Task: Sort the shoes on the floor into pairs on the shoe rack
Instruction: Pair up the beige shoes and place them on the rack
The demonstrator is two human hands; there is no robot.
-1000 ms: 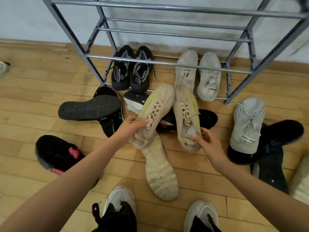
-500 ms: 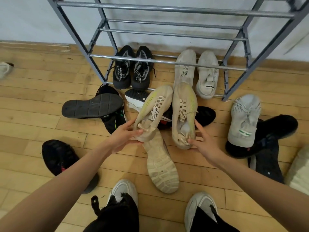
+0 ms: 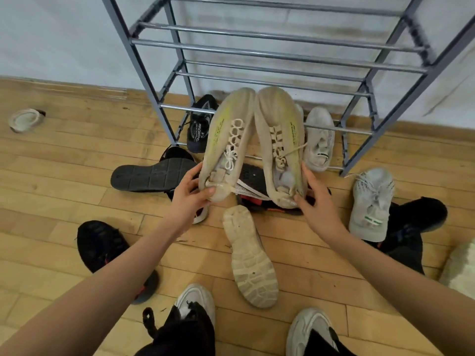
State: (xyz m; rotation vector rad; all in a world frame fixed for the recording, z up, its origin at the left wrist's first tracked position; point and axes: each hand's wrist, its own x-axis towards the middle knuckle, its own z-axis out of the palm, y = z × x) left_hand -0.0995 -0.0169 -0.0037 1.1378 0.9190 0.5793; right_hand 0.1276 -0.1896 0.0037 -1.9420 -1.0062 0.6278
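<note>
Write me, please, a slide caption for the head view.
Left hand and right hand hold two matching beige sneakers by the heels before the metal shoe rack.

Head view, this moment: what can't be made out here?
Head view:
- Shoe rack bottom tier between the black sneaker and white sneaker: hidden behind the beige shoe held by the left hand and its mate in the right hand.
- Rack top: cut off by the upper edge.
- Fluffy pale object: cut by the right edge.
- Pale item, far left: too small.
</note>
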